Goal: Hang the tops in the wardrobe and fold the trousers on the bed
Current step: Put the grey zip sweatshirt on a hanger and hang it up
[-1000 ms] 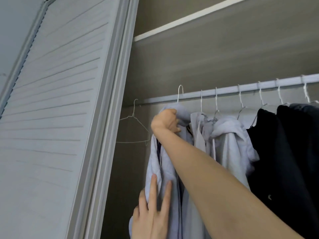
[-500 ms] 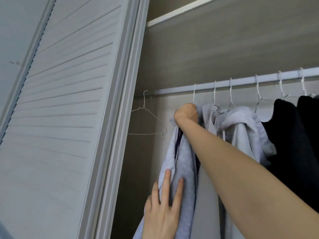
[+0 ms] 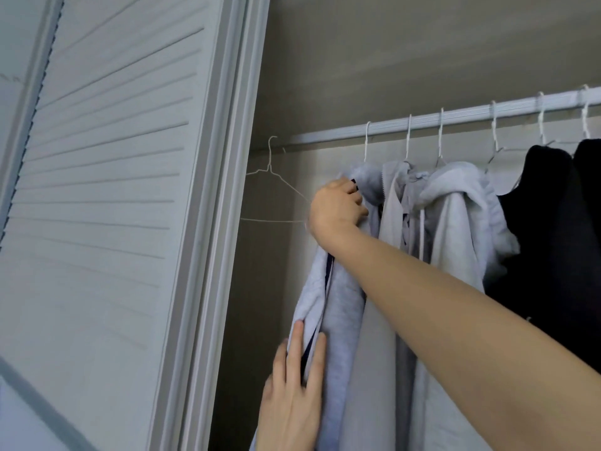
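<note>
Head view: the right hand (image 3: 338,209) grips the collar of the light blue top (image 3: 341,307) (it hangs on the rail (image 3: 455,120)); the left hand (image 3: 292,395) lies flat on it below; a hard tug could pull it off.

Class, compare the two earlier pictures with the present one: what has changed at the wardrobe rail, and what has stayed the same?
Little changed. The view shifted, so the whole scene sits further right in the picture. The right hand keeps its grip on the collar of the light grey top; the left hand still lies flat on the cloth lower down. The top still hangs from the rail, and the empty wire hanger has not moved.
</note>
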### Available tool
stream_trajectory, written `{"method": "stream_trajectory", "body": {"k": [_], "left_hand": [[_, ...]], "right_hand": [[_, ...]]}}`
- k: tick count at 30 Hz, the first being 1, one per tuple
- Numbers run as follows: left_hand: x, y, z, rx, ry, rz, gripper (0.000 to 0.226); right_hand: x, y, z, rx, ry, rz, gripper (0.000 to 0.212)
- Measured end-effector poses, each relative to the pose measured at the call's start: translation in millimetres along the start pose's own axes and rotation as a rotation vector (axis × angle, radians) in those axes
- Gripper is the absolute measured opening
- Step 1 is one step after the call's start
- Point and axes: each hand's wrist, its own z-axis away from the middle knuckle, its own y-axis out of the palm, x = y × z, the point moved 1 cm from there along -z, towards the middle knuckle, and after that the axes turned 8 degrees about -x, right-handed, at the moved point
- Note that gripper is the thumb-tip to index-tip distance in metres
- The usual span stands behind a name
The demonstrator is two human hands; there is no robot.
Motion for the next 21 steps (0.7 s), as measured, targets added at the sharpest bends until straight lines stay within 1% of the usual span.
{"method": "stream_trajectory", "body": {"k": [2, 3, 5, 8, 11, 13, 15, 17, 21], "left_hand": [[9, 11, 14, 0.089, 0.023, -0.038, 0.053], [11, 12, 18, 0.143, 0.018, -0.03, 0.052], [11, 3, 18, 0.201, 0.0, 0.019, 0.054], [7, -24, 19, 0.239, -0.032, 0.081, 0.084], [8, -53, 33, 0.267, -0.014, 0.018, 0.103], [12, -73, 47, 0.295, -0.005, -0.013, 0.106], [16, -98, 65, 0.327, 0.003, -0.003, 0.104], [19, -127, 86, 0.378, 0.028, 0.02, 0.096], [21, -190, 117, 0.392, -0.002, 0.075, 0.082]], "right_hand": [[-7, 2, 2, 0.031, -0.017, -0.004, 0.054], [-9, 0, 6, 0.055, -0.025, -0.012, 0.058], [-9, -6, 15, 0.108, -0.054, -0.018, 0.069], [-9, -24, 43, 0.155, -0.156, 0.019, 0.085], [-14, -48, 85, 0.191, -0.247, 0.045, 0.097], [-20, -66, 114, 0.217, -0.29, 0.054, 0.094], [-27, -90, 144, 0.24, -0.336, 0.044, 0.085], [-36, -116, 174, 0.265, -0.387, 0.023, 0.077], [-52, -165, 236, 0.298, -0.52, -0.019, 0.07]]}}
